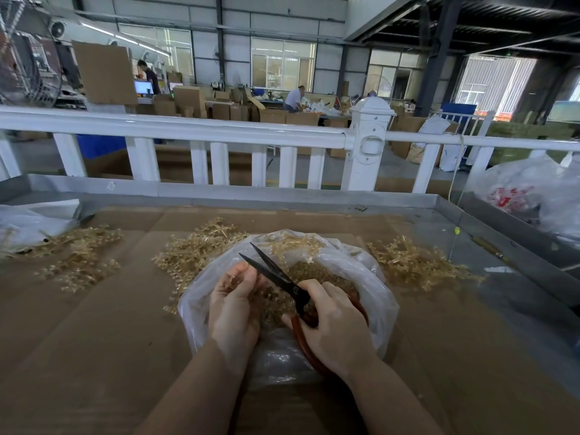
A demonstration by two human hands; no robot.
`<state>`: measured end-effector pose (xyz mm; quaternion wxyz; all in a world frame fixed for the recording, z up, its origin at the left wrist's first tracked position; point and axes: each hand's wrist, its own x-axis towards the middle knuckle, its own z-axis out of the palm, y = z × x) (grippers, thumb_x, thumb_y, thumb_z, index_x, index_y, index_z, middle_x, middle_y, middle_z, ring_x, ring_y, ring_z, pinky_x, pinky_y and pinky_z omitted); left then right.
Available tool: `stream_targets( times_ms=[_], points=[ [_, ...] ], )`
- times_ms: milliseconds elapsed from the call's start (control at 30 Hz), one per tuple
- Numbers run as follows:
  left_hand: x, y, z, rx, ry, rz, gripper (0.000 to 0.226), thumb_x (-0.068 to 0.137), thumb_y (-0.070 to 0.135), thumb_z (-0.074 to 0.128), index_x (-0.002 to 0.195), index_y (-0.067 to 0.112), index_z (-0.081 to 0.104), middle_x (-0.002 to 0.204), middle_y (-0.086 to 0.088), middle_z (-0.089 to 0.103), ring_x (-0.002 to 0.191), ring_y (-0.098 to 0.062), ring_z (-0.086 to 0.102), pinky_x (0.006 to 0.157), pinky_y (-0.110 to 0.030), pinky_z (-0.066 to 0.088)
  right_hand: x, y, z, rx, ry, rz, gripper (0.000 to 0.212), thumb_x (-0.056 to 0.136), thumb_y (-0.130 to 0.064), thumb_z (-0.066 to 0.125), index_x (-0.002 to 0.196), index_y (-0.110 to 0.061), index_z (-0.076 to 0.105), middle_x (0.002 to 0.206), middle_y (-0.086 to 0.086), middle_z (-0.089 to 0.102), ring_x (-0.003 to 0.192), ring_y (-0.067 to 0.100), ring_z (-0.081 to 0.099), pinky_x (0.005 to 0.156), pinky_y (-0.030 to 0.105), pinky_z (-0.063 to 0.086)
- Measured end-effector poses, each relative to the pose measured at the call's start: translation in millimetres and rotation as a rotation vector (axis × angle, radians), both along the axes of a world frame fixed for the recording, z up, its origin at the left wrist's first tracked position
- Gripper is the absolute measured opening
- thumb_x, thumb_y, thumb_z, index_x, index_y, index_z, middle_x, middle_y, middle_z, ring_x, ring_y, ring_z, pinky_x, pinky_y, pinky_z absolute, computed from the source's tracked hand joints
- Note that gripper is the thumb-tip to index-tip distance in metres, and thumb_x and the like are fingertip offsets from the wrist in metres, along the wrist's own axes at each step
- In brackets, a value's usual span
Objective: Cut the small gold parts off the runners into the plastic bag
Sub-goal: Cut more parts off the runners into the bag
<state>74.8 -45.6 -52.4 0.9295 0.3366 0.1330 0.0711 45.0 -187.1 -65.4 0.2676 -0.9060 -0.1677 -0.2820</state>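
Note:
A clear plastic bag lies open in front of me on the cardboard-covered table, with loose gold parts heaped inside it. Over the bag my left hand holds a gold runner in its curled fingers. My right hand grips the red handles of black-bladed scissors. The blades stand apart and point up and left, with their lower blade touching the fingertips of my left hand.
Piles of gold runners lie left, behind the bag and right. Another clear bag sits at the far left. A metal rim and a white fence bound the table. Filled plastic bags stand at right.

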Motion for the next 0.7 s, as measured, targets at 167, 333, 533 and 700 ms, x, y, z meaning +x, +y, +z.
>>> stream_targets(
  times_ms=[167, 333, 533, 700],
  points=[
    [0.3, 0.6, 1.9, -0.024, 0.028, 0.012, 0.037, 0.092, -0.001, 0.055, 0.128, -0.001, 0.055, 0.095, -0.014, 0.068, 0.079, -0.018, 0.065, 0.072, -0.026, 0.057, 0.2, 0.0, 1.5, -0.017, 0.014, 0.016, 0.042, 0.081, -0.048, 0.067, 0.113, -0.022, 0.061, 0.1, -0.005, 0.063, 0.097, 0.014, 0.058, 0.082, 0.027, 0.051],
    [-1.5, 1.1, 2.4, 0.014, -0.002, -0.029, 0.026, 0.094, -0.004, 0.049, 0.118, -0.002, 0.058, 0.085, -0.013, 0.069, 0.067, -0.017, 0.07, 0.059, -0.027, 0.06, -0.2, -1.0, 2.0, -0.05, 0.034, 0.02, 0.044, 0.083, -0.05, 0.064, 0.117, -0.023, 0.059, 0.105, -0.005, 0.062, 0.101, 0.014, 0.056, 0.085, 0.024, 0.047],
    [1.9, 0.7, -1.2, 0.063, -0.047, -0.067, 0.019, 0.093, -0.008, 0.046, 0.099, 0.0, 0.063, 0.085, -0.014, 0.069, 0.073, -0.021, 0.069, 0.073, -0.034, 0.058, -0.8, -1.0, 4.1, -0.047, 0.033, 0.018, 0.046, 0.082, -0.051, 0.064, 0.117, -0.022, 0.059, 0.106, -0.005, 0.063, 0.102, 0.013, 0.057, 0.086, 0.024, 0.048],
    [1.8, 1.8, -3.7, 0.085, -0.123, -0.149, 0.019, 0.092, -0.007, 0.045, 0.096, -0.001, 0.062, 0.081, -0.013, 0.071, 0.073, -0.022, 0.071, 0.063, -0.031, 0.06, -0.3, -0.7, 3.5, -0.026, 0.029, 0.024, 0.045, 0.083, -0.05, 0.066, 0.116, -0.02, 0.059, 0.102, -0.004, 0.065, 0.095, 0.012, 0.06, 0.081, 0.024, 0.051]
  ],
)
